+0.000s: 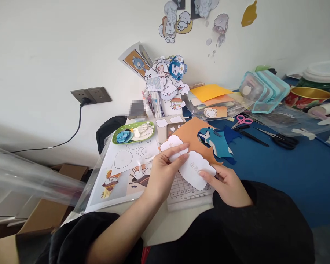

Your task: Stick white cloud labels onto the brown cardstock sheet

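Note:
Two white paper cutouts with scalloped, cloud-like edges are in my hands, above a printed grid sheet (178, 190). My left hand (167, 163) is closed, its fingers over the upper-left cutout (173, 141) and its thumb at the inner edge of the larger cutout (195, 170). Faint pencil marks show on the larger piece. At that piece's right side, my right hand (228, 183) grips it with the thumb on top and the fingers behind. An orange sheet (185, 134) with a hole in it lies just beyond, with blue paper scraps (216, 141) showing beside it.
A green tray (151, 139) of blue and white cut pieces rests on printed drawings (123, 159) at the left. Pink-handled scissors (243, 120) and black scissors (286, 141) lie on the blue tabletop (264, 172). Character cutouts (167, 88) stand at the back, by the wall.

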`<state>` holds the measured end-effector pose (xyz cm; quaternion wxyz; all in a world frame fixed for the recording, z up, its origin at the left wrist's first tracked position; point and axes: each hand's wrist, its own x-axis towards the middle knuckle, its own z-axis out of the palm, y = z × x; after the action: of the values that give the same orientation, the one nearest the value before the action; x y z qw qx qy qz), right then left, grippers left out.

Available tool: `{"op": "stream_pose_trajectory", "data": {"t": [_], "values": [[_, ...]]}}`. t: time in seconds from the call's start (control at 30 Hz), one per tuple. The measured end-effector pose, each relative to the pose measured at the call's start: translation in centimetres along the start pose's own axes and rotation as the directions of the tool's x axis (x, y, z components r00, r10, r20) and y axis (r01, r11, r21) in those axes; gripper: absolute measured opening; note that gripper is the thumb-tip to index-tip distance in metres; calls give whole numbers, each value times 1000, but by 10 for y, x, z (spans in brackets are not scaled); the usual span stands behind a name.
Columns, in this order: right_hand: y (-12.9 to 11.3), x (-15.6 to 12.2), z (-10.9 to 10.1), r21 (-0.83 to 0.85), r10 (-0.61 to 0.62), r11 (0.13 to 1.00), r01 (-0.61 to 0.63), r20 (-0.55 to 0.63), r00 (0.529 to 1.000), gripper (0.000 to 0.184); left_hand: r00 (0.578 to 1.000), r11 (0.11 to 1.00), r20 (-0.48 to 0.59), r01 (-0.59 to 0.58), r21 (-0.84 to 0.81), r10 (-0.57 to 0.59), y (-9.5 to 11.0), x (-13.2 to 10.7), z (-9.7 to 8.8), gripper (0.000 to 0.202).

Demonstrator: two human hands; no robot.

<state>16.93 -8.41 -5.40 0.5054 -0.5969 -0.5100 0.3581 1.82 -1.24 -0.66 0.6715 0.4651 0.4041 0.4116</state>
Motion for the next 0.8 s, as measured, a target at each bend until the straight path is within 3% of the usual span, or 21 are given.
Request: {"op": "stream_pose_trajectory", "data": {"t": [0.23,0.33,0.4,0.5,0.53,0.57,0.6,0.7,0.8], "values": [[-2,-1,0,-49,-55,997,52,-55,997,32,1000,997,29,-4,-83,7,2,-2,1,23],[-1,-2,1,-210,-212,961,179,-147,966,29,998,997,53,-13,-73,17,0,-1,-1,25],[1,-5,1,-342,-410,884,318,-242,879,20,997,997,40,-70,-22,71,0,1,-5,27],[5,-11,-1,-492,-660,738,461,-385,645,6,991,991,18,-132,7,132,2,3,-10,27],[6,-13,-2,-499,-680,725,475,-408,609,6,991,992,33,-129,-1,129,3,4,-12,27],[6,-14,-2,-474,-666,740,477,-418,617,7,991,993,57,-119,-5,119,4,4,-12,27],[7,-14,-2,-426,-626,775,467,-416,659,9,991,994,87,-107,-4,106,5,4,-12,27],[4,-11,1,-257,-419,904,340,-382,824,19,981,998,181,-66,-4,66,6,3,-8,29],[-1,-8,2,-134,-242,969,205,-389,889,25,974,995,213,-92,50,79,1,2,-3,30]]}}
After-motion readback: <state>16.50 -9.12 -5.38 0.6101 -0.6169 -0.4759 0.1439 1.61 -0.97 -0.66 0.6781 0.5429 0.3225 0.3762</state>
